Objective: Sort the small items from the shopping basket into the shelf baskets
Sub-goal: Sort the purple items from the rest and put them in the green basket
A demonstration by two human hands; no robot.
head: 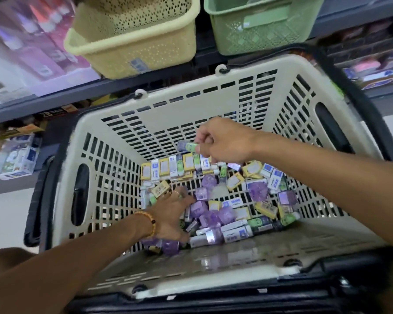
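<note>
- Head view looks down into a cream plastic shopping basket point(213, 114) with slotted walls and floor and dark handles folded down at its sides.
- Heaped on its floor are small items point(225, 205): little rectangular boxes in yellow, white-and-blue and green, plus translucent purple wrapped cubes; a neat row of upright boxes lines the far wall.
- Right hand point(227, 143) hovers above that row, its fingers pinching a small tube-shaped pack point(187, 146), green and purple, held clear of the heap.
- Left hand point(171, 211), with a beaded bracelet point(149, 222) on the wrist, rests down among the purple cubes, fingers spread; whether they grip anything is hard to tell.
- Above, on a dark shelf, sit two perforated shelf baskets: a pale yellow one point(132, 37) and a pale green one point(263, 26); their contents are hidden from this angle.
- Shelf goods at both edges are blurred.
</note>
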